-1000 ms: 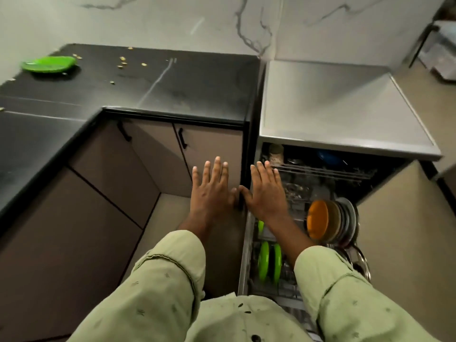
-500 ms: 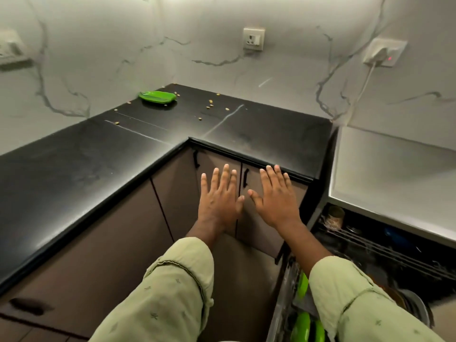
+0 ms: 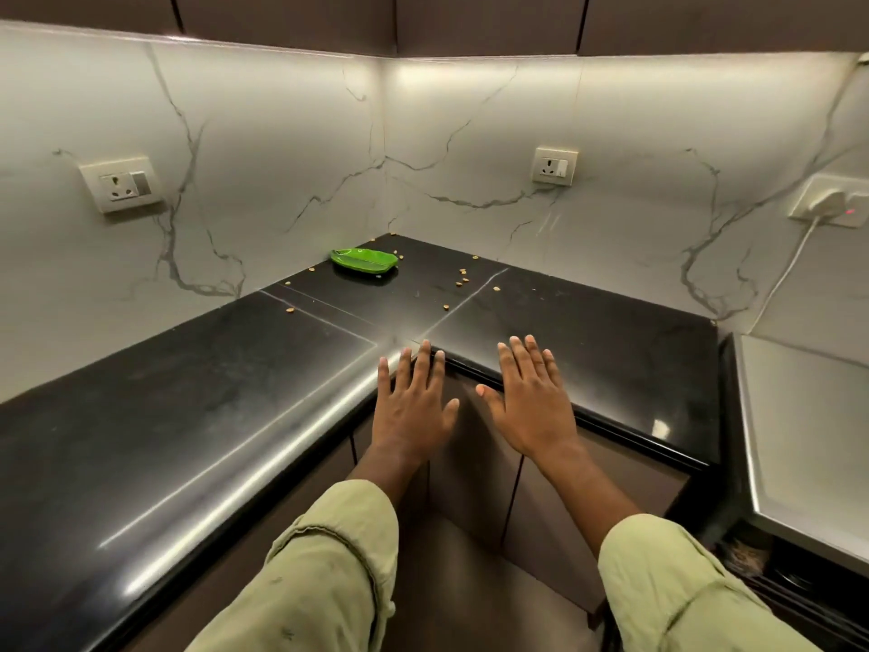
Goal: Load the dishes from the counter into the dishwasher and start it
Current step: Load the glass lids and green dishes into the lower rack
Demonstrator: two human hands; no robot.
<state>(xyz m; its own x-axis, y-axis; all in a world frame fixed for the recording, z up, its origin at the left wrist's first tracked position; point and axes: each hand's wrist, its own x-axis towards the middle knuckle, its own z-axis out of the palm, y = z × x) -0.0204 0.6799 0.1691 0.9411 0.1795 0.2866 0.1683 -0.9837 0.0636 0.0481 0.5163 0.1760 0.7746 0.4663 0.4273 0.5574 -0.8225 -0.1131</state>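
Glossy black stone counter (image 3: pixel 197 416), white veined marble-look wall (image 3: pixel 282 148), shiny green plastic plate (image 3: pixel 363 261), matt cloth sleeves (image 3: pixel 319 571)

No legible text, label, brand, number or sign. Wall sockets (image 3: pixel 121 184) and the plate (image 3: pixel 363 261) near the back corner of the counter (image 3: pixel 225 397): any marking too small to read.

l-shaped counter (image 3: pixel 188 416) runs along left and rear walls. plate (image 3: pixel 363 261) on counter in far corner; crumbs (image 3: pixel 463 277) scattered on counter, mostly right of plate. left hand (image 3: pixel 414 407) and right hand (image 3: pixel 531 407) side by side, apart, over counter's inner corner edge, well before plate. cabinet doors (image 3: pixel 475 463) below counter. dishwasher (image 3: pixel 809 440) right of counter, against its end. plugged socket (image 3: pixel 830 204) on wall behind dishwasher.
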